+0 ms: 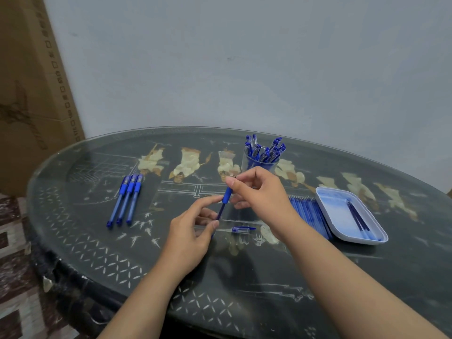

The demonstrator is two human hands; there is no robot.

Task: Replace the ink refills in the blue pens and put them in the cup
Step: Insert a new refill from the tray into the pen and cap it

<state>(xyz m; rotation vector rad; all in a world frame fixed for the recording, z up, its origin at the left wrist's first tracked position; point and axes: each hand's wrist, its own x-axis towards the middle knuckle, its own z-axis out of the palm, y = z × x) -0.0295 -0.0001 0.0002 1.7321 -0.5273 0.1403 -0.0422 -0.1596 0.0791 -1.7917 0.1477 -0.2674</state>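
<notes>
I hold one blue pen (225, 200) upright and tilted above the middle of the table. My right hand (259, 192) pinches its upper tip end between thumb and fingers. My left hand (193, 231) pinches the lower barrel. A pen cap (242, 229) lies on the table just below my hands. Three blue pens (126, 200) lie side by side at the left. A clear cup (259, 162) holding several blue pens stands behind my right hand. A row of blue refills (309, 212) lies to the right of my right wrist.
A white tray (342, 216) at the right holds a couple of dark refills (358, 220). The dark oval table (244, 277) has a glass top with inlaid figures. A cardboard box (31, 94) leans against the wall at the left.
</notes>
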